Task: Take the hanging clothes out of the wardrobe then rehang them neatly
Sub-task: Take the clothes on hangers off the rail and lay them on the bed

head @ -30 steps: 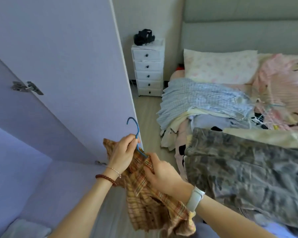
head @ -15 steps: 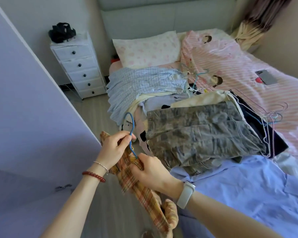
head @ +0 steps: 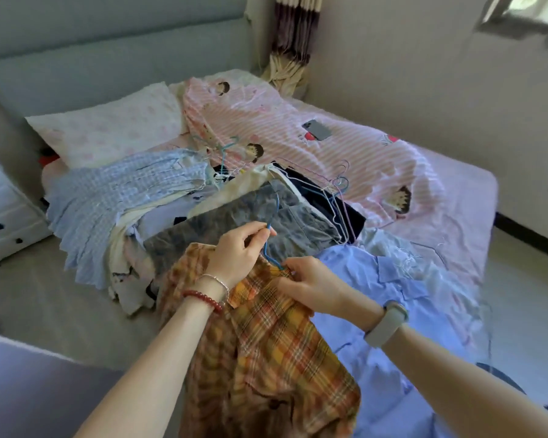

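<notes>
An orange plaid shirt point(head: 266, 352) hangs from a thin blue wire hanger point(head: 270, 245) in front of me, over the near edge of the bed. My left hand point(head: 238, 254) pinches the hanger's neck just below the hook. My right hand point(head: 310, 286) grips the shirt's collar where the hanger's shoulder comes out. On the bed lies a pile of clothes: a camouflage garment point(head: 234, 222), a light blue checked garment point(head: 108, 197) and a pale blue shirt point(head: 377, 311).
Several loose wire hangers point(head: 336, 197) lie on dark clothing behind the pile. A phone point(head: 317, 129) rests on the pink striped quilt point(head: 345, 153). A white drawer unit point(head: 4, 216) stands at the left, a pillow point(head: 108, 128) by the headboard, and a lilac wardrobe door point(head: 29, 390) at bottom left.
My view has swung right from the wardrobe door to the bed. Both hands kept hold of the hanger and plaid shirt and carried them over the bed's edge.
</notes>
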The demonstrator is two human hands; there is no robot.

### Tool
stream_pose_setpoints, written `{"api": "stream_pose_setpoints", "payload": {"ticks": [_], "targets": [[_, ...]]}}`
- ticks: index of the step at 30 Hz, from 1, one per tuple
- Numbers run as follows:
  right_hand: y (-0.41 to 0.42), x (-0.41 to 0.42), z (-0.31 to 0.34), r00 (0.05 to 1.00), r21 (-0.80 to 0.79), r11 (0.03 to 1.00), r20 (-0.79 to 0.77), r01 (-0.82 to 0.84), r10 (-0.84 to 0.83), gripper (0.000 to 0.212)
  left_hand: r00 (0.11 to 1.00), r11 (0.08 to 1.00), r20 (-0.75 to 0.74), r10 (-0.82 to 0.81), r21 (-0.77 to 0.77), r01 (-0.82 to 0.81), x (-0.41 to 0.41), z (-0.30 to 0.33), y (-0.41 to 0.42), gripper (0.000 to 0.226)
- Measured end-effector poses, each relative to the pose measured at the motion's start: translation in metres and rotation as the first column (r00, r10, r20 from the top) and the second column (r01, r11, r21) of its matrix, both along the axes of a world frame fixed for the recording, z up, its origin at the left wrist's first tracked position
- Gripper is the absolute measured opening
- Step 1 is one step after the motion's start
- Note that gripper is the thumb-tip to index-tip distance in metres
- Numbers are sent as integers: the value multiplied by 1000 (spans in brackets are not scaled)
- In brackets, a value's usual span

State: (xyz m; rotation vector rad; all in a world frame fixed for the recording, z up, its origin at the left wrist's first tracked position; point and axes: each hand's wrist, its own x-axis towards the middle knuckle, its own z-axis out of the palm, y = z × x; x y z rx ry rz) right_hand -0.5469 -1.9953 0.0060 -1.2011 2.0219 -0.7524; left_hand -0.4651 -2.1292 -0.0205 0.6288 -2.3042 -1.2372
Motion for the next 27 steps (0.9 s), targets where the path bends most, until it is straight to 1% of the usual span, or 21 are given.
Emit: {"api": "stream_pose_setpoints", "payload": {"ticks": [3,6,9,12,14,16,18,19,21,23,24,25,27], "targets": [[42,-60,6,994,-6,995,22,103,-103,21,994,995,30,-102,10,102,-69,7,31,22],[80,-120,12,974,-37,974,59,223,-220,24,985,986,38,-167,29,166,-137,16,63,25],[113,-173,14,941,-33,941,41,338,-336,12,981,982,33,-190,20,189,-197,21,93,27],[141,-218,15,903,-59,902,-1,428,-429,12,973,973,33,-228,-38,229,-250,27,120,26],[156,-244,11,884,-77,885,-58,458,-463,11,967,965,34,-253,-69,255,-281,25,133,26],[167,-267,-6,854,-65,873,-184,484,-487,16,962,955,103,-252,-133,264,-308,8,141,27],[176,-288,-40,764,-82,834,-360,546,-536,11,949,936,221,-226,-220,274,-323,-21,143,34],[179,-297,-61,701,-113,792,-402,600,-589,11,937,926,279,-209,-251,281,-324,-38,143,38],[181,-315,-107,593,-135,679,-385,722,-707,16,893,901,407,-190,-289,324,-316,-77,141,45],[179,-330,-151,510,-109,585,-380,804,-771,20,806,876,563,-184,-278,394,-299,-119,138,49],[177,-337,-171,502,-46,563,-396,825,-769,26,747,870,639,-181,-250,424,-291,-139,137,50],[175,-342,-190,515,45,550,-422,834,-746,34,685,868,707,-176,-217,447,-283,-158,135,51],[171,-345,-223,571,198,548,-462,813,-679,48,575,864,802,-161,-167,475,-272,-188,130,53]]}}
